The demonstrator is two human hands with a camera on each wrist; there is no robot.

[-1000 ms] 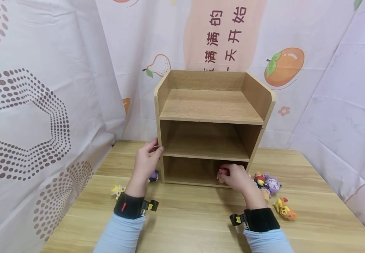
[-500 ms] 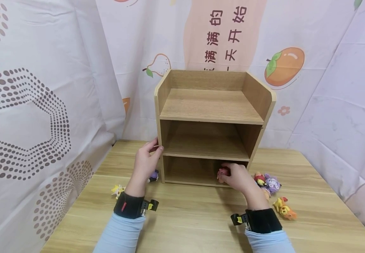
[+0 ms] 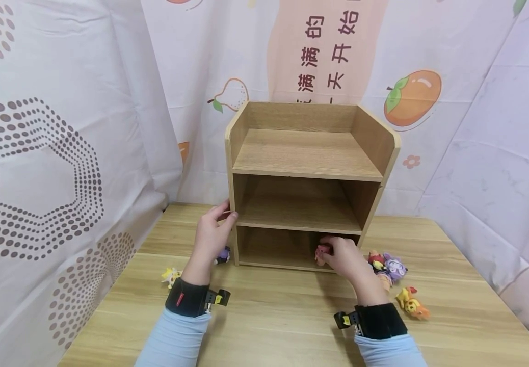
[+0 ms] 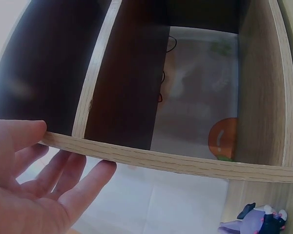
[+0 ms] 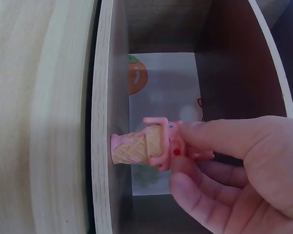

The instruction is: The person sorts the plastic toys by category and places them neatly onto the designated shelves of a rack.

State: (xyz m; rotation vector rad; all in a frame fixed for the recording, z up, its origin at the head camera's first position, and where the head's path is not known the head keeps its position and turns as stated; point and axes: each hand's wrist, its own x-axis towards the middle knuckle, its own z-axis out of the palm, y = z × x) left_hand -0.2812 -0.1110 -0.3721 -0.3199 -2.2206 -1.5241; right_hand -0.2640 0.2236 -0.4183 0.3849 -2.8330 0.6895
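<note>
At the right end of the bottom compartment of the wooden shelf (image 3: 298, 225), my right hand (image 3: 344, 257) pinches a pink ice-cream-cone figurine (image 5: 141, 144) by its upper part, between thumb and fingers. The cone's lower end meets the compartment floor, close to the front edge, in the right wrist view. Part of the pink top is hidden by my fingers. My left hand (image 3: 214, 229) holds the shelf's left side panel (image 4: 161, 161), thumb at the front edge and fingers along the outside.
Several small figurines lie right of the shelf, among them a purple one (image 3: 395, 267) and a yellow-orange one (image 3: 412, 303). Left of it are a yellow-white figurine (image 3: 170, 276) and a purple-black one (image 4: 259, 220). Patterned cloth (image 3: 191, 61) hangs behind the wooden table (image 3: 264, 316).
</note>
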